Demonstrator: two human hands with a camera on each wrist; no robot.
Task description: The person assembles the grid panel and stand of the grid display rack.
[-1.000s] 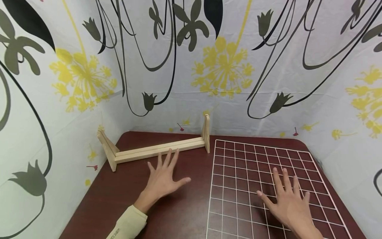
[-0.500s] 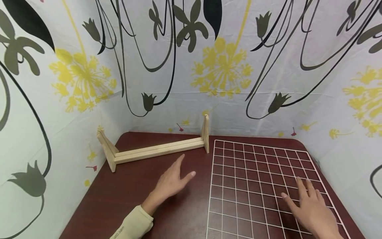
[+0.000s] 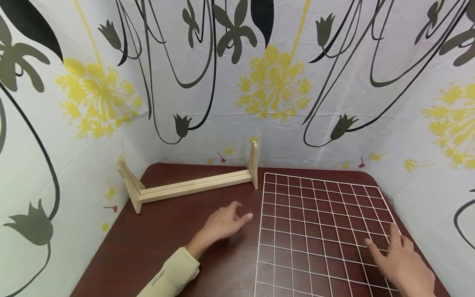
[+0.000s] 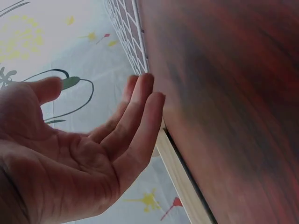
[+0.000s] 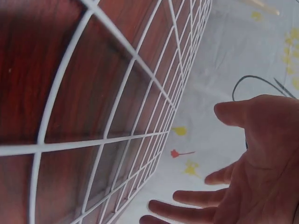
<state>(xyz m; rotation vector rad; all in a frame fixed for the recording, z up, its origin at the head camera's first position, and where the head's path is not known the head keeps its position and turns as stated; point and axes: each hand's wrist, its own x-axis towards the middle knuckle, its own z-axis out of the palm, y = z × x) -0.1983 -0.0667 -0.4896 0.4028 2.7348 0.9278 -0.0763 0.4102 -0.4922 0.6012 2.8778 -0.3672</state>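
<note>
A white wire grid panel (image 3: 321,224) lies flat on the dark red table. My left hand (image 3: 222,222), bare below a pale sleeve, hovers just left of the panel's left edge, fingers loosely bent and holding nothing. In the left wrist view, the left hand (image 4: 107,149) shows bent fingers, an apart thumb and a bare palm. My right hand (image 3: 404,260) is over the panel's right edge, thumb spread away from the fingers. The right wrist view shows that hand (image 5: 252,172) with nothing in it, beside the grid wires (image 5: 135,56).
A pale wooden stand (image 3: 196,186), a long bar between two upright end pieces, sits at the table's back left. White flower-printed cloth (image 3: 282,140) hangs around the back and sides of the table (image 3: 163,231).
Both hands have shifted rightward. The left fingers have gone from spread to bent, nearer the panel's left edge. The right hand has slid from over the panel to its right edge.
</note>
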